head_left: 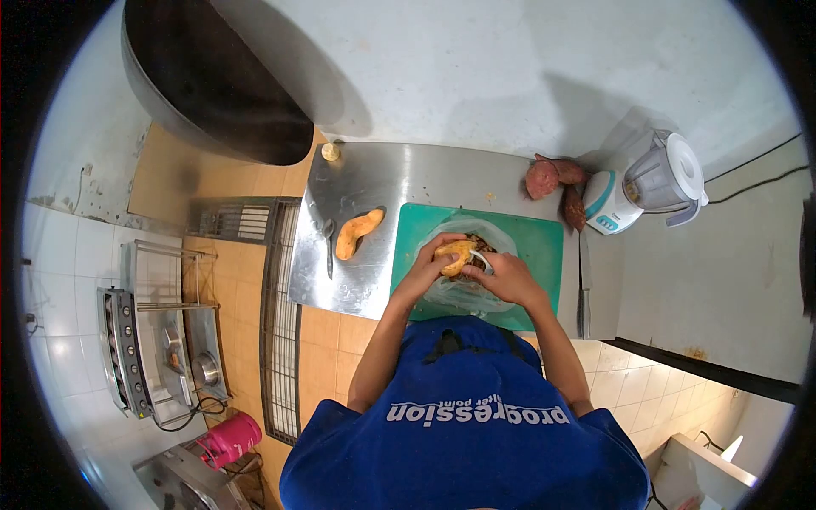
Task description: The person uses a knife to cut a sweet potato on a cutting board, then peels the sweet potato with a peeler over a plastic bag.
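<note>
My left hand [427, 270] is wrapped round a yellow peeled tuber [456, 255]. Against the tuber's right side, my right hand [505, 277] grips a small white tool [481, 260], probably a peeler. Both hands are above a clear plastic bag [459, 297] with dark brown peelings inside. Under the bag lies a green cutting board [544, 255]. Another peeled orange tuber [359, 234] rests on the steel table [357, 178], and a spoon [329, 248] lies to its left.
Reddish unpeeled tubers [552, 176] and a white blender [659, 183] are at the right. A long knife [585, 285] lies beside the board. A small pale piece [331, 151] sits at the table's far left corner. A pink gas cylinder [231, 439] stands lower left.
</note>
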`<state>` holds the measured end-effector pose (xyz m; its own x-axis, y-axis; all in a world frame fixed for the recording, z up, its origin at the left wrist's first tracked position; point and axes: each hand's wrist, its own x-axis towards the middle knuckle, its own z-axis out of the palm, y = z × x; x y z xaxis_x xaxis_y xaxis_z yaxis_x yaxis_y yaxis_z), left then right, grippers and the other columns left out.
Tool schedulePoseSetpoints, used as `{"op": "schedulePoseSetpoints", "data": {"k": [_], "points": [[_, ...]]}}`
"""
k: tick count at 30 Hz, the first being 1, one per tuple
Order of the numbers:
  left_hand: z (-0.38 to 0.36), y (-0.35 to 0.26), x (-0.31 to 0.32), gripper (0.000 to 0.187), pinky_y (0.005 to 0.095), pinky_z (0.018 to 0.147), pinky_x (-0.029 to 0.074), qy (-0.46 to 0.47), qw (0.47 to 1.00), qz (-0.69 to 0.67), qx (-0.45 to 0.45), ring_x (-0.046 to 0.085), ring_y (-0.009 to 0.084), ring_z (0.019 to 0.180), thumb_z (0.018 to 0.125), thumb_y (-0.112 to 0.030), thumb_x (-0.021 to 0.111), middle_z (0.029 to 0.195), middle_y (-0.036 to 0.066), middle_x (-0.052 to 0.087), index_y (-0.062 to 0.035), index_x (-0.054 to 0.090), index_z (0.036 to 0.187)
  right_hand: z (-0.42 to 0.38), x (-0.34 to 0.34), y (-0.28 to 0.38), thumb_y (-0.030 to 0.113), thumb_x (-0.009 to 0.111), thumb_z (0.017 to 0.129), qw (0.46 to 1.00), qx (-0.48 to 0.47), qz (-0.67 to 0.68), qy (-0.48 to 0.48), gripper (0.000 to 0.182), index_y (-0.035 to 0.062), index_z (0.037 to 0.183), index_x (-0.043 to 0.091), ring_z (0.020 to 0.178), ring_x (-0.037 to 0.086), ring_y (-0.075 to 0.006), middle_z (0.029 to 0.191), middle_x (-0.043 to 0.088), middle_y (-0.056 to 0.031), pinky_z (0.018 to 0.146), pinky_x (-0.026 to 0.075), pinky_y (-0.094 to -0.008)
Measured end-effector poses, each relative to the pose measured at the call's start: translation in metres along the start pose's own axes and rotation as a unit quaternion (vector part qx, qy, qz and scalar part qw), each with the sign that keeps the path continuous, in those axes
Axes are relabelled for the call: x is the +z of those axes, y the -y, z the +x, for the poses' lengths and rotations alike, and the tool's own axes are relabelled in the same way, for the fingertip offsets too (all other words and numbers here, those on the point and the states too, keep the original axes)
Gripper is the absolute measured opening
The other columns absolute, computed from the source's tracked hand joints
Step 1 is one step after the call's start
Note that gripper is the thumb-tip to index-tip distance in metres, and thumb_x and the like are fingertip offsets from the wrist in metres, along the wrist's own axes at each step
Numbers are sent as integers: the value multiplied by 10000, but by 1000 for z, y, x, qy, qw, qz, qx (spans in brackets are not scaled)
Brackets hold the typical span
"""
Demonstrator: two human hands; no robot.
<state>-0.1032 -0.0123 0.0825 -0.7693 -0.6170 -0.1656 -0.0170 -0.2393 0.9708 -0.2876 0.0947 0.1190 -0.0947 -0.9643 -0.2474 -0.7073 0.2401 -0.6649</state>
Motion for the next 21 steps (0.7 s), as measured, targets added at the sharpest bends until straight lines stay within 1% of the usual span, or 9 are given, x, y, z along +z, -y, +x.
{"op": "schedulePoseSetpoints", "data": {"k": [2, 3, 5, 8, 11, 12, 14, 17, 21], "points": [[1, 4, 1, 446, 329, 1022, 465, -2, 995, -91, -46, 569, 202, 1197, 925, -142, 554, 1283, 127, 595, -39, 536, 1358, 3, 2, 0, 679, 586, 892, 1000, 23, 10, -4, 623, 95, 1049, 731, 829, 695, -406, 858, 717, -197, 743, 532, -502], [1, 4, 1, 446, 329, 1022, 465, -3, 995, -91, -46, 569, 202, 1197, 925, -142, 554, 1283, 127, 595, -39, 536, 1358, 5, 5, -4, 679, 586, 892, 1000, 22, 11, -4, 623, 95, 1049, 731, 829, 695, -406, 858, 717, -197, 743, 532, -502], [2, 4, 0, 419, 335, 1043, 452, 4, 999, -34, -21, 561, 207, 1210, 957, -150, 523, 1297, 124, 585, -36, 535, 1361, 8, 8, -14, 716, 586, 865, 998, 0, -47, -42, 635, 113, 960, 760, 774, 699, -394, 777, 710, -178, 698, 539, -493], [3, 5, 2, 396, 328, 1055, 437, 1, 1000, -2, -10, 551, 207, 1223, 998, -183, 519, 1295, 121, 587, -35, 532, 1364, 10, 6, -18, 724, 586, 856, 996, -3, -64, -68, 631, 123, 919, 768, 738, 697, -390, 742, 704, -169, 677, 543, -487], [4, 1, 6, 376, 321, 1063, 424, -2, 999, 35, 0, 543, 201, 1231, 1034, -221, 516, 1300, 116, 584, -32, 531, 1358, 8, 0, -10, 723, 596, 845, 993, -20, -90, -72, 634, 118, 931, 767, 737, 695, -391, 741, 700, -177, 678, 542, -486], [4, 4, 6, 376, 321, 1063, 424, -2, 999, 35, -1, 543, 201, 1231, 1034, -221, 516, 1300, 116, 584, -32, 531, 1358, 7, -2, -5, 723, 596, 845, 993, -20, -89, -72, 634, 118, 931, 767, 737, 695, -391, 741, 700, -177, 678, 542, -486], [5, 9, 6, 368, 317, 1048, 427, 6, 999, 31, 17, 547, 195, 1215, 1040, -231, 533, 1283, 108, 590, -31, 531, 1349, 5, -4, 2, 724, 606, 830, 986, -24, -148, -71, 642, 106, 898, 766, 728, 689, -395, 737, 696, -186, 669, 535, -490], [5, 15, 7, 344, 315, 1026, 435, 0, 997, 62, 48, 555, 187, 1181, 1036, -200, 539, 1256, 96, 599, -34, 534, 1338, 10, -2, -12, 723, 610, 824, 985, -28, -145, -85, 638, 104, 866, 760, 732, 684, -401, 742, 690, -199, 664, 526, -499], [10, 24, 3, 334, 309, 1006, 440, -13, 994, 98, 50, 558, 176, 1152, 1034, -189, 542, 1229, 88, 605, -35, 537, 1330, 15, 0, -18, 719, 614, 821, 986, -26, -145, -83, 634, 102, 849, 752, 735, 683, -401, 743, 686, -206, 662, 522, -502]]}}
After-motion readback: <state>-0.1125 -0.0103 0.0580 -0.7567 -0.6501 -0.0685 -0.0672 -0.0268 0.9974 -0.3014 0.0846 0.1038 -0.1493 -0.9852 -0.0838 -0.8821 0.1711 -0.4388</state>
